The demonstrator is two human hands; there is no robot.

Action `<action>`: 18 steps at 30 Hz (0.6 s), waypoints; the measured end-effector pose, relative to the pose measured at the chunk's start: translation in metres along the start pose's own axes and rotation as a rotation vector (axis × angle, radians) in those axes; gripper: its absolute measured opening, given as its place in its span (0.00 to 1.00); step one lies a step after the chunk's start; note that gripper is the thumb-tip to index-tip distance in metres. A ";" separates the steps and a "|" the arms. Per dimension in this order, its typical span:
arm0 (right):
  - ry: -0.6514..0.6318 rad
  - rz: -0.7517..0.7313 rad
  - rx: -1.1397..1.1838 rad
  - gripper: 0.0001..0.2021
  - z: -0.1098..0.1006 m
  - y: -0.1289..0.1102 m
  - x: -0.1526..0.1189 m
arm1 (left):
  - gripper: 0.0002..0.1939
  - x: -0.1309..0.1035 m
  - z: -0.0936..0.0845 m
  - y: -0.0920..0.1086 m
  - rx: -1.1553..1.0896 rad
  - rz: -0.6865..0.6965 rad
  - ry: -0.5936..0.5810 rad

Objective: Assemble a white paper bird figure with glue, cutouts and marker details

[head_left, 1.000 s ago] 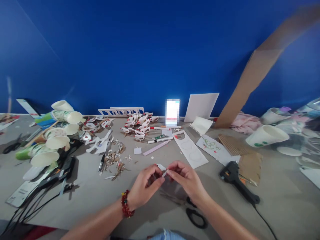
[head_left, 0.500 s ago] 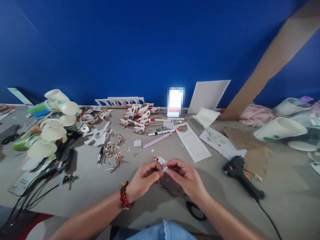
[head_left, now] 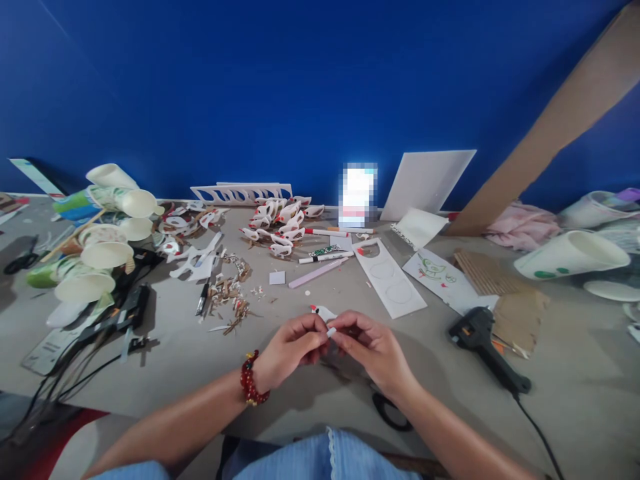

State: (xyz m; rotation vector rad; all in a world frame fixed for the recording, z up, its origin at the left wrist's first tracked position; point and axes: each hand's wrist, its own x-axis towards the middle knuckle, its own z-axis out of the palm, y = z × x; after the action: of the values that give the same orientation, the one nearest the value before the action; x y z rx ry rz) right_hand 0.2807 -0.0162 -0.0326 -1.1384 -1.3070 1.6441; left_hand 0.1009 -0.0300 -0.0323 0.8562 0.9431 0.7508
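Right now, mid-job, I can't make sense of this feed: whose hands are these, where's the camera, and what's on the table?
There is no machine here: a person works bare-handed, and the one camera sits on their head, looking forward and down. The left hand, with a red bead bracelet at the wrist, and the right hand together pinch a small white paper piece. On the grey table lie a black glue gun, scissors by the right wrist, paper cups, markers and a pile of cut-out paper shapes.
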 end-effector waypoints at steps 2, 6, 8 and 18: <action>0.000 0.030 0.041 0.11 0.001 0.000 0.000 | 0.12 0.000 0.000 0.000 -0.006 0.005 0.001; 0.017 0.072 0.105 0.13 0.002 0.000 0.000 | 0.13 0.001 0.000 0.001 -0.010 0.028 0.007; 0.020 0.080 0.111 0.12 0.002 0.000 0.000 | 0.13 0.002 0.000 0.000 -0.010 0.031 0.000; 0.008 0.088 0.124 0.12 0.005 0.000 0.000 | 0.12 0.001 0.000 0.000 0.008 0.015 0.002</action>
State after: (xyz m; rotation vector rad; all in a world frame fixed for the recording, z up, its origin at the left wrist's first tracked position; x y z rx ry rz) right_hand 0.2764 -0.0179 -0.0318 -1.1405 -1.1468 1.7569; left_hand 0.1017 -0.0289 -0.0331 0.8709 0.9427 0.7617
